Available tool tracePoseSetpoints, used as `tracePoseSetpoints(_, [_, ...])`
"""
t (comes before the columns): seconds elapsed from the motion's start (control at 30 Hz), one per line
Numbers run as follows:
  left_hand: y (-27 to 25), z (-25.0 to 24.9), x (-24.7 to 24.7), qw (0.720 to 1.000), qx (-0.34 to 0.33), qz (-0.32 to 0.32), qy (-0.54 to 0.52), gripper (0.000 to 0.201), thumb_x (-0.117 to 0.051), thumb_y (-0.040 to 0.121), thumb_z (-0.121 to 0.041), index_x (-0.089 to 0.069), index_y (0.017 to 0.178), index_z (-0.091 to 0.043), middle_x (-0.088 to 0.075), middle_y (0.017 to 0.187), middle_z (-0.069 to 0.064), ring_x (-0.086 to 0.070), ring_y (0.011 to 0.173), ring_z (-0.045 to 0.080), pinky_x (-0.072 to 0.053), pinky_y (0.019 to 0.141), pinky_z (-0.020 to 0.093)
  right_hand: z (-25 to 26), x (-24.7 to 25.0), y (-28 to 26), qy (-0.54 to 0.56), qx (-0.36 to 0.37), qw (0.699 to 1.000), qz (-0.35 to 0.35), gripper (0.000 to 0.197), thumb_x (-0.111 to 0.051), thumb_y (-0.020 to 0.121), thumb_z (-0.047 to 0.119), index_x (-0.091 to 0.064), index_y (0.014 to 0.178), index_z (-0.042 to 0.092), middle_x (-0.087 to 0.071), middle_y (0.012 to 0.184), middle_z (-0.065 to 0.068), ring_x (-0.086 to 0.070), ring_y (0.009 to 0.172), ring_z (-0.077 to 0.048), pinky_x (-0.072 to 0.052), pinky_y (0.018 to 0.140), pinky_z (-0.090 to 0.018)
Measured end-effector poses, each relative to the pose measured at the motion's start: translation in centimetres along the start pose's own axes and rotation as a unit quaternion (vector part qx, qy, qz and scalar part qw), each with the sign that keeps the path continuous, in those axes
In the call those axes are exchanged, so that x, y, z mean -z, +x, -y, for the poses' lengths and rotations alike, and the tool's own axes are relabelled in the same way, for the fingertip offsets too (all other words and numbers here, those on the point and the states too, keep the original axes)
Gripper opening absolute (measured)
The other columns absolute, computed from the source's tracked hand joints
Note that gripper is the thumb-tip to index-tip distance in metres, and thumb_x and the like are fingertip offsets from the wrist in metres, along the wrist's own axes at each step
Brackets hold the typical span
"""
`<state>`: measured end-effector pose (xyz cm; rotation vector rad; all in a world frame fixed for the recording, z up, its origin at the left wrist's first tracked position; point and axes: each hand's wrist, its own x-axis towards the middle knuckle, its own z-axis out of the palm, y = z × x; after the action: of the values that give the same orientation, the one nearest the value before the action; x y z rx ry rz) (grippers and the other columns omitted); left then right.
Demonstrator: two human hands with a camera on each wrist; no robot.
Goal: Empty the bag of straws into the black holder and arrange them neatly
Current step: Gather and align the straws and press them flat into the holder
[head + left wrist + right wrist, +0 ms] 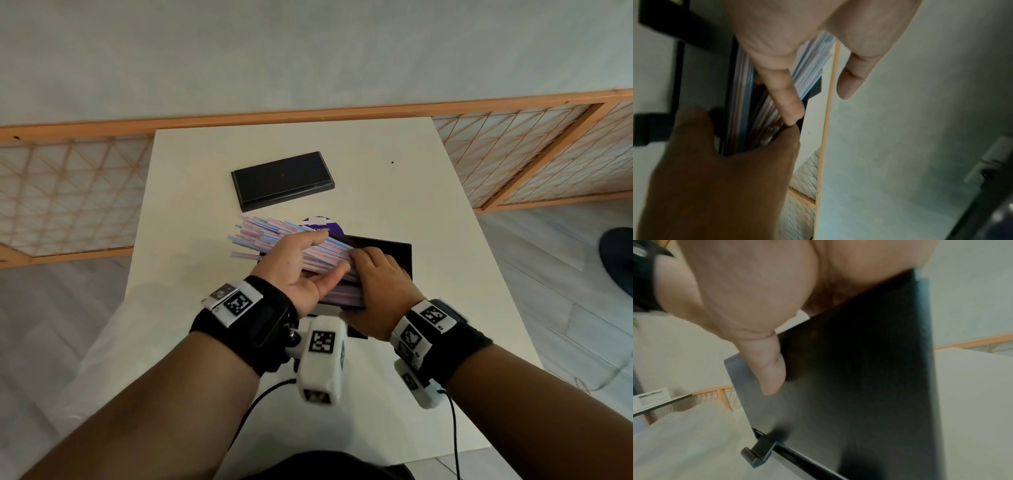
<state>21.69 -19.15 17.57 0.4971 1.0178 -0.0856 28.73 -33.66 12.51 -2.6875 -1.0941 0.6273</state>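
Note:
A thick bundle of pink and blue straws (267, 236) lies slanted in the open black holder (394, 253) on the white table (394, 192), its left ends sticking out past the holder. My left hand (325, 257) lies flat on the bundle, fingers straight, and its thumb (785, 97) pushes in among the straws (744, 100). My right hand (373, 274) grips the holder's right end. Its thumb (772, 378) presses the outer black wall (859, 386) and its fingers curl over the straws' right ends. A purple-labelled bag (318, 224) peeks out behind the bundle.
A flat black lid (281, 180) lies farther back on the table. A wooden lattice screen (68, 192) runs behind and beside the table. Something pale and translucent (102, 342) drapes at the table's left near edge. A dark object (616, 260) sits on the floor at right.

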Motion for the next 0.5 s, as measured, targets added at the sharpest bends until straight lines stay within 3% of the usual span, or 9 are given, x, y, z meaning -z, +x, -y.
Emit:
tracePoseSetpoints(0.07, [-1.6, -0.2, 0.4, 0.997, -0.027, -0.008, 0.068, 0.041, -0.074, 0.084, -0.013, -0.062, 0.123, -0.004, -0.066, 0.117, 0.030, -0.073, 0.091, 0.044, -0.062, 0.058, 0.035, -0.1, 0.0, 0.2, 0.002, -0.003, 1.000, -0.001, 0.096, -0.076, 0.061, 0.050, -0.031, 0.140, 0.021, -0.040, 0.136, 0.000, -0.044, 0.122, -0.028, -0.041, 0.105, -0.046])
tracePoseSetpoints(0.13, [-3.4, -0.8, 1.1, 0.970, -0.089, -0.062, 0.216, 0.029, -0.074, 0.085, -0.021, -0.068, 0.108, -0.004, -0.072, 0.103, 0.024, -0.076, 0.076, 0.037, -0.060, 0.051, 0.031, 0.0, 0.1, 0.3, 0.004, -0.004, 1.000, 0.004, 0.097, -0.075, 0.061, 0.053, -0.030, 0.141, 0.022, -0.040, 0.136, 0.001, -0.044, 0.123, -0.027, -0.041, 0.106, -0.046])
tracePoseSetpoints(0.17, [-4.1, -1.3, 1.6, 0.935, -0.151, -0.110, 0.302, 0.024, -0.075, 0.084, -0.027, -0.071, 0.097, -0.006, -0.075, 0.092, 0.018, -0.075, 0.064, 0.031, -0.057, 0.048, 0.029, 0.0, 0.1, 0.4, 0.006, -0.005, 1.000, 0.006, 0.097, -0.075, 0.061, 0.055, -0.029, 0.140, 0.022, -0.040, 0.135, 0.002, -0.043, 0.123, -0.026, -0.040, 0.106, -0.046])
tracePoseSetpoints(0.23, [-4.4, -2.7, 2.9, 0.822, -0.318, -0.221, 0.418, 0.028, -0.073, 0.081, -0.039, -0.073, 0.073, -0.012, -0.075, 0.068, 0.004, -0.069, 0.052, 0.023, -0.052, 0.050, 0.027, 0.1, 0.3, 0.4, 0.006, -0.008, 1.000, 0.010, 0.099, -0.074, 0.060, 0.061, -0.029, 0.140, 0.024, -0.041, 0.136, 0.003, -0.043, 0.124, -0.024, -0.041, 0.106, -0.047])
tracePoseSetpoints(0.3, [-3.6, -4.2, 3.8, 0.717, -0.450, -0.310, 0.433, 0.030, -0.069, 0.081, -0.044, -0.069, 0.070, -0.016, -0.070, 0.067, -0.005, -0.065, 0.065, 0.018, -0.049, 0.066, 0.028, 0.3, 0.4, 0.4, 0.003, -0.007, 1.000, 0.008, 0.100, -0.072, 0.060, 0.066, -0.029, 0.140, 0.025, -0.040, 0.136, 0.004, -0.042, 0.125, -0.023, -0.040, 0.107, -0.047])
tracePoseSetpoints(0.33, [-2.8, -4.8, 4.2, 0.698, -0.476, -0.330, 0.421, 0.026, -0.069, 0.081, -0.045, -0.068, 0.078, -0.020, -0.069, 0.078, -0.005, -0.063, 0.075, 0.017, -0.047, 0.073, 0.029, 0.4, 0.4, 0.4, 0.002, -0.005, 1.000, 0.006, 0.100, -0.071, 0.060, 0.069, -0.029, 0.140, 0.026, -0.040, 0.136, 0.005, -0.042, 0.126, -0.023, -0.039, 0.107, -0.047])
tracePoseSetpoints(0.37, [-1.9, -5.2, 4.5, 0.710, -0.473, -0.330, 0.404, 0.028, -0.070, 0.080, -0.047, -0.066, 0.091, -0.022, -0.067, 0.093, -0.003, -0.061, 0.085, 0.016, -0.047, 0.079, 0.031, 0.5, 0.4, 0.3, 0.003, -0.002, 1.000, 0.004, 0.100, -0.069, 0.060, 0.071, -0.029, 0.140, 0.026, -0.039, 0.138, 0.005, -0.041, 0.127, -0.023, -0.039, 0.108, -0.047])
tracePoseSetpoints(0.43, [0.3, -5.8, 4.9, 0.796, -0.393, -0.269, 0.373, 0.046, -0.071, 0.078, -0.054, -0.062, 0.113, -0.026, -0.063, 0.114, 0.000, -0.060, 0.098, 0.017, -0.050, 0.090, 0.037, 0.9, 0.6, 0.4, 0.004, 0.005, 1.000, 0.003, 0.103, -0.064, 0.062, 0.077, -0.026, 0.143, 0.026, -0.037, 0.142, 0.005, -0.039, 0.129, -0.023, -0.037, 0.109, -0.049])
tracePoseSetpoints(0.5, [2.1, -5.5, 4.8, 0.871, -0.313, -0.192, 0.325, 0.049, -0.072, 0.073, -0.059, -0.067, 0.110, -0.028, -0.070, 0.110, 0.000, -0.068, 0.097, 0.021, -0.054, 0.095, 0.045, 1.5, 0.5, 0.4, 0.007, 0.011, 1.000, 0.005, 0.106, -0.056, 0.064, 0.082, -0.021, 0.147, 0.024, -0.035, 0.145, 0.003, -0.037, 0.131, -0.025, -0.036, 0.109, -0.052])
